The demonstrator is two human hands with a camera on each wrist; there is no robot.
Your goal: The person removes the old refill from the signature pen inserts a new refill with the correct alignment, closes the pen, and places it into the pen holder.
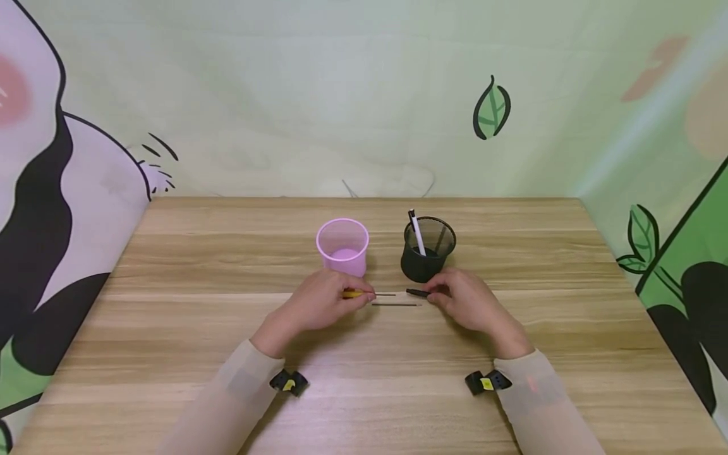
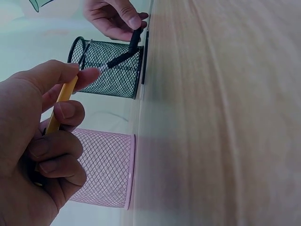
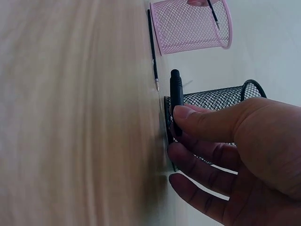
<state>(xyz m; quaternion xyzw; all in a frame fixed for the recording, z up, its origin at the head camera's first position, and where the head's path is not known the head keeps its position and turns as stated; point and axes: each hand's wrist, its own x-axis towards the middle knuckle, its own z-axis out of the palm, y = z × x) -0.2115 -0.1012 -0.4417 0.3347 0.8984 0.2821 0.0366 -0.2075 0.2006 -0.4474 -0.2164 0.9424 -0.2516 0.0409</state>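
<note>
My left hand point(image 1: 318, 302) holds a yellow pen barrel point(image 2: 66, 98), fingers curled round it. A thin dark refill point(image 3: 214, 15) sticks out past the thumb and forefinger, pointing toward the other hand. Between thumb and fingers, my right hand point(image 1: 471, 304) pinches a short black pen piece point(image 3: 176, 89) with a ribbed, narrower end. The two hands face each other with a small gap between the yellow barrel's refill and the black piece. Below that gap a second refill point(image 1: 392, 304) lies flat on the table, its metal tip to the right.
A pink mesh pen holder point(image 1: 344, 265) stands just beyond the left hand. Beyond the right hand is a black mesh pen holder point(image 1: 418, 268) with a white pen point(image 1: 419, 236) leaning in it. Behind the wooden table point(image 1: 227, 240) hangs a printed cloth point(image 1: 273, 114).
</note>
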